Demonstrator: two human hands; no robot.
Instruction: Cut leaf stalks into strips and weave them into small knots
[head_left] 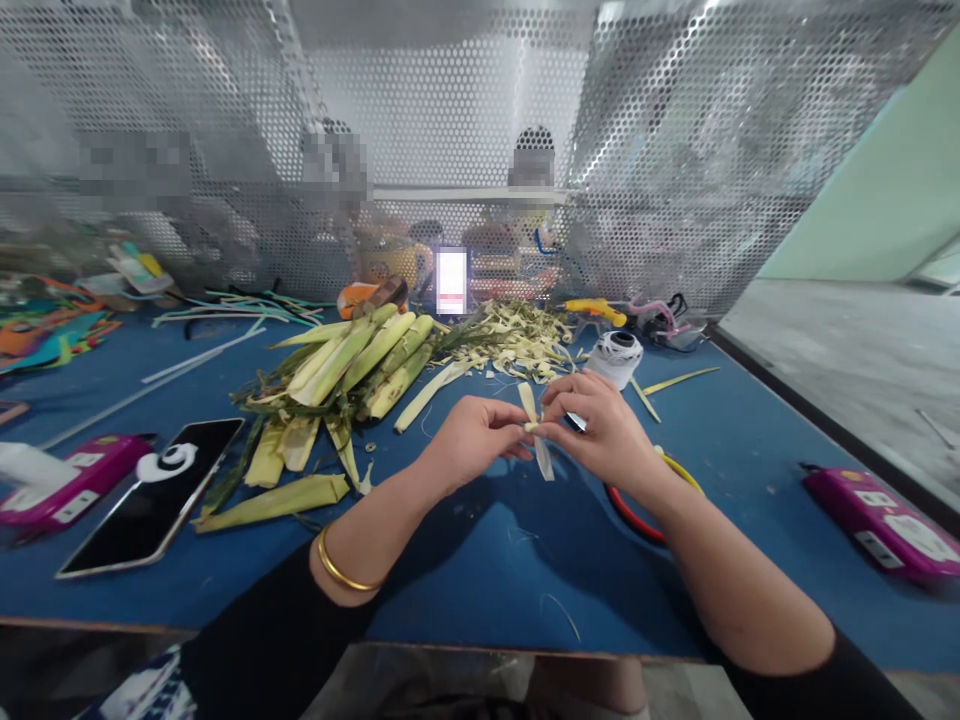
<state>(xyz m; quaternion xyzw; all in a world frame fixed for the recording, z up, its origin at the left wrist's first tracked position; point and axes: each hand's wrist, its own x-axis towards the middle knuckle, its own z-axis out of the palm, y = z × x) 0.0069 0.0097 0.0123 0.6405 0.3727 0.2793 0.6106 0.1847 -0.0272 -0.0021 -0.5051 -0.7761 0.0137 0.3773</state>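
Over the middle of the blue table, my left hand (478, 440) and my right hand (592, 425) meet at a pale strip of corn husk (544, 462). Both hands pinch its narrow middle between thumb and fingertips, and its ends stick out above and below. To the left lies a heap of green-yellow corn husks (337, 365), with several loose pieces in front. A long husk strip (431, 395) rests between the heap and my left hand. Beyond my right hand stands a spool of white thread (615, 357). A red and yellow ring (634, 515) lies partly under my right forearm.
Husk scraps (517, 335) are piled at the back, beside a yellow tool (596, 310) and safety glasses (671, 325). On the left are a black phone (154, 500) and a magenta device (94, 480); another magenta device (881, 525) lies right. A perforated metal screen (465, 110) closes the back.
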